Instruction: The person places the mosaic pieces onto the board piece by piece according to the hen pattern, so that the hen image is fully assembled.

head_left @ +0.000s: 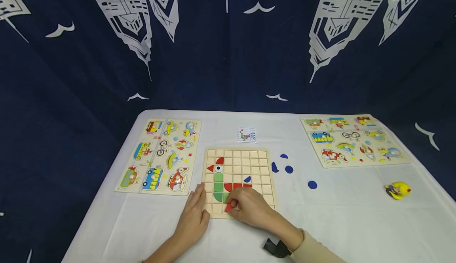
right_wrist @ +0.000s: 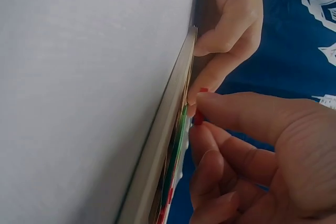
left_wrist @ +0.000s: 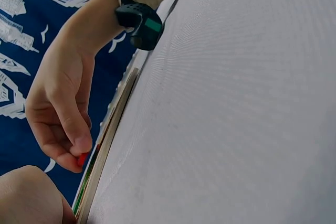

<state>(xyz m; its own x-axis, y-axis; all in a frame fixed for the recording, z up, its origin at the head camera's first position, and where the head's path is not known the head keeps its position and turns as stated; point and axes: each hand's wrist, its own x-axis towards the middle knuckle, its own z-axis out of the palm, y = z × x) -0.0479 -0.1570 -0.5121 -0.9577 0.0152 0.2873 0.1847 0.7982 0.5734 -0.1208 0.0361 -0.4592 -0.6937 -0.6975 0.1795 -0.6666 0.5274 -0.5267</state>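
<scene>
On the white table (head_left: 349,215), four blue pieces (head_left: 289,169) (loose) flank one grid board (head_left: 261,158).

Pale matt wooden grid board (head_left: 238,164), smooth white cloth tablecloth (head_left: 338,215), glossy yellow plastic toy (head_left: 398,190)

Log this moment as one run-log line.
right hand: pinches red piece over grid board | left hand: rests flat at board's left edge | blue pieces: loose on tablecloth
</scene>
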